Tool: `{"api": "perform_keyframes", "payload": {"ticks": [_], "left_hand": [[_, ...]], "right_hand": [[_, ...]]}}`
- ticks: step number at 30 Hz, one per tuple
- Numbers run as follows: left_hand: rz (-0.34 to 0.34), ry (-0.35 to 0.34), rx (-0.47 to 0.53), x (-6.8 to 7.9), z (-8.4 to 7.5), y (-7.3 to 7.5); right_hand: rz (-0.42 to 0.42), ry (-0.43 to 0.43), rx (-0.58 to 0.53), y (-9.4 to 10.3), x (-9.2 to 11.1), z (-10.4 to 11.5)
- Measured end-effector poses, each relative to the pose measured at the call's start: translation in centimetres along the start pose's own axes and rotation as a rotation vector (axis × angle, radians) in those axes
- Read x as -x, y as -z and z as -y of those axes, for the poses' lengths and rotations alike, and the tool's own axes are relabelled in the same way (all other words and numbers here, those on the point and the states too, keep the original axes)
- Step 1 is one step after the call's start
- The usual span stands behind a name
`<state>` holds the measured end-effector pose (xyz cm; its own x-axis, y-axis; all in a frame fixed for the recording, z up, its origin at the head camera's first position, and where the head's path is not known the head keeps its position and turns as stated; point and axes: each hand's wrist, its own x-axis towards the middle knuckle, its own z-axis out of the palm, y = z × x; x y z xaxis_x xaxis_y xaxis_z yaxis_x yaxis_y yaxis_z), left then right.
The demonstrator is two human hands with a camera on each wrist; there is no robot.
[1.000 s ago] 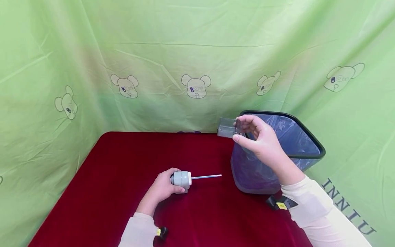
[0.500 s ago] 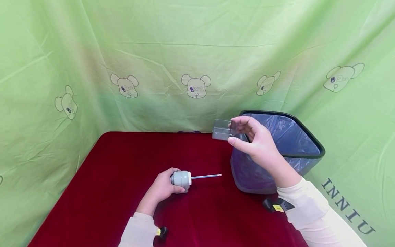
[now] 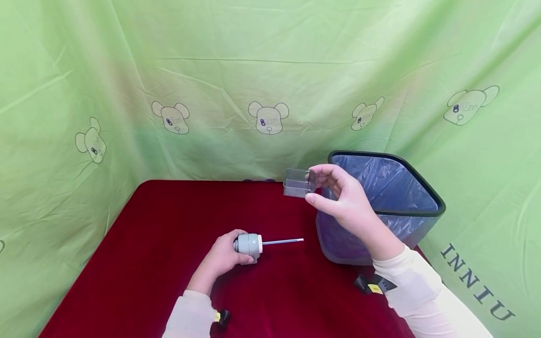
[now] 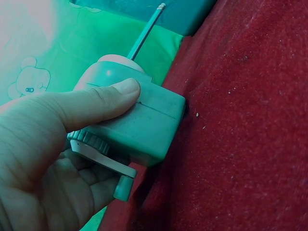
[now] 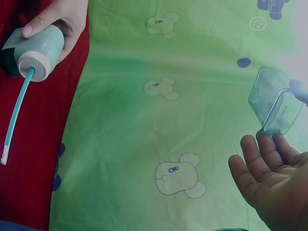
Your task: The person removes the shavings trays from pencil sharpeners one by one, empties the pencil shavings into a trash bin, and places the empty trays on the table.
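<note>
In the head view my left hand [image 3: 220,253] grips a grey-green crank pencil sharpener [image 3: 248,248] low over the red cloth. A pencil [image 3: 282,241] sticks out of its white front, pointing right. The left wrist view shows my thumb across the sharpener's body and the crank handle [image 4: 106,159] at its back end. Above the table, to the right, my right hand [image 3: 348,202] pinches a clear smoky shavings drawer [image 3: 296,184] by one end, thumb below and fingers above. In the right wrist view the drawer [image 5: 276,103] looks see-through, with no shavings visible in it.
A bin with a black rim [image 3: 422,184] and a bluish liner stands at the table's right, behind my right forearm. Red cloth [image 3: 177,211] covers the table. A green curtain [image 3: 220,70] with printed bear heads hangs behind and at both sides.
My right hand has moved left and slightly down with the shavings drawer, away from over the bin. The left hand, sharpener and pencil have stayed in place.
</note>
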<state>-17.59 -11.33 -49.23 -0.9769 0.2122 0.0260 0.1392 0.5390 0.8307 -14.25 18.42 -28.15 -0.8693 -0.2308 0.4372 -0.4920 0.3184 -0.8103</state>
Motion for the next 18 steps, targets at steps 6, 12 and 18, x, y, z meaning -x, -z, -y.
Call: {"api": "perform_keyframes", "payload": {"ticks": [6, 12, 18], "left_hand": [[-0.002, -0.006, 0.001, -0.1, 0.0, 0.1], [0.005, -0.001, 0.01, 0.0, 0.0, 0.0], [0.006, -0.002, 0.017, 0.1, -0.1, 0.0]], "right_hand": [[0.006, 0.0, 0.003, -0.4, 0.1, -0.2], [0.011, 0.004, -0.014, -0.9, 0.3, -0.5], [0.019, -0.005, -0.028, -1.4, 0.6, -1.1]]}}
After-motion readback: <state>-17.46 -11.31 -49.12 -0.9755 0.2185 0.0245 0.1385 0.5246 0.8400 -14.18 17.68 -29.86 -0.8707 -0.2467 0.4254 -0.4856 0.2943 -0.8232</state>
